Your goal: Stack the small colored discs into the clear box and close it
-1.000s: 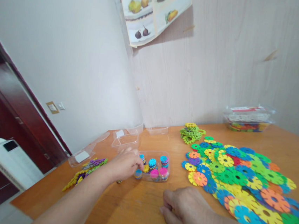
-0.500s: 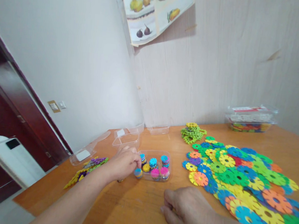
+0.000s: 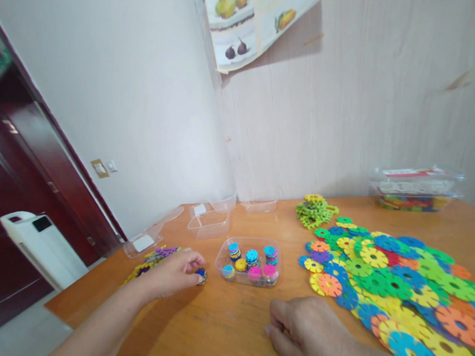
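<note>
My left hand (image 3: 178, 274) is left of the clear tray, thumb and fingertips closed around a small stack of dark blue-topped notched discs (image 3: 202, 275) standing on the table. The clear plastic tray (image 3: 278, 266) holds several short stacks of discs with blue, yellow and pink tops. A blue-topped stack (image 3: 228, 272) sits at its near left corner. Loosely curled, my right hand (image 3: 310, 333) rests on the table right of and nearer than the tray, with nothing visible in it. Its fingertips are partly hidden.
A wide spread of larger notched discs (image 3: 378, 284) covers the right side. Green linking pieces (image 3: 316, 212) are heaped at the back. A lidded clear box (image 3: 416, 189) stands back right. Yellow and purple pieces (image 3: 158, 255) and clear containers (image 3: 210, 223) lie on the left.
My left hand has moved away from the tray, leftward and nearer, to the blue-topped stack. The near left stack in the tray is released. My right hand stays resting as the view shifts slightly.
</note>
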The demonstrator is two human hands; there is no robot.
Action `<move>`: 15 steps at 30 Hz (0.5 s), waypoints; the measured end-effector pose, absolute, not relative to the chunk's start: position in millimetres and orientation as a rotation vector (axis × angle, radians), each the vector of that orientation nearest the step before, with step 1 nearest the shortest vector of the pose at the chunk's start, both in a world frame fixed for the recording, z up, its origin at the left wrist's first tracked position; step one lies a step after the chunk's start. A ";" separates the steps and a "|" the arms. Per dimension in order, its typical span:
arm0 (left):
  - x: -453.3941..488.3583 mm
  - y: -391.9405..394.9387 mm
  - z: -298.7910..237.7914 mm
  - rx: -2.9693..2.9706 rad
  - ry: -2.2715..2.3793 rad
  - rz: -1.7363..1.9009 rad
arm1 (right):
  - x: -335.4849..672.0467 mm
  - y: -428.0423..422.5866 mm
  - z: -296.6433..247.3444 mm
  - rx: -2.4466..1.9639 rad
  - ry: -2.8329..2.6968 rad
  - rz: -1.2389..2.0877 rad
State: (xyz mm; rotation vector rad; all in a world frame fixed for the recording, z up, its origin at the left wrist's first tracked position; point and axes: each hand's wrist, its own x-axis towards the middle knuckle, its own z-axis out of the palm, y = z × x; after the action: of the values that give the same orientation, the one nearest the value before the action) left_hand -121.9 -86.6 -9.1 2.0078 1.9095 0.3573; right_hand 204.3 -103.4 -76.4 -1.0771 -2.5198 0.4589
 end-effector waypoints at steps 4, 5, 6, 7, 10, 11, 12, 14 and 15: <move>-117.9 -87.8 -9.8 2.045 1.946 0.316 | 205.0 -103.4 -77.9 -1.083 -2.517 0.454; -117.9 -87.2 -10.6 2.051 1.947 0.308 | 205.0 -103.3 -77.8 -1.080 -2.516 0.458; -118.3 -86.5 -11.6 2.055 1.949 0.305 | 205.0 -103.2 -77.5 -1.076 -2.516 0.463; -119.1 -85.8 -13.0 2.058 1.952 0.305 | 204.9 -103.2 -76.9 -1.075 -2.516 0.467; -122.1 -84.2 -16.9 2.052 1.959 0.315 | 204.7 -103.7 -74.3 -1.082 -2.517 0.467; -122.9 -83.7 -17.3 2.044 1.962 0.324 | 204.7 -104.0 -73.3 -1.079 -2.516 0.465; -123.2 -83.3 -17.0 2.032 1.965 0.342 | 204.8 -104.4 -72.5 -1.074 -2.516 0.463; -121.8 -81.9 -13.3 2.009 1.964 0.409 | 204.9 -105.1 -71.6 -1.062 -2.515 0.461; -119.8 -80.9 -10.0 1.998 1.952 0.456 | 205.0 -105.3 -71.4 -1.059 -2.515 0.461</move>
State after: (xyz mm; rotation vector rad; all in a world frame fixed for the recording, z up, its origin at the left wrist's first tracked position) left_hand -119.8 -80.9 -10.0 1.9977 1.9516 0.4557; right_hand 205.0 -105.3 -71.4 -1.0585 -2.5151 0.4612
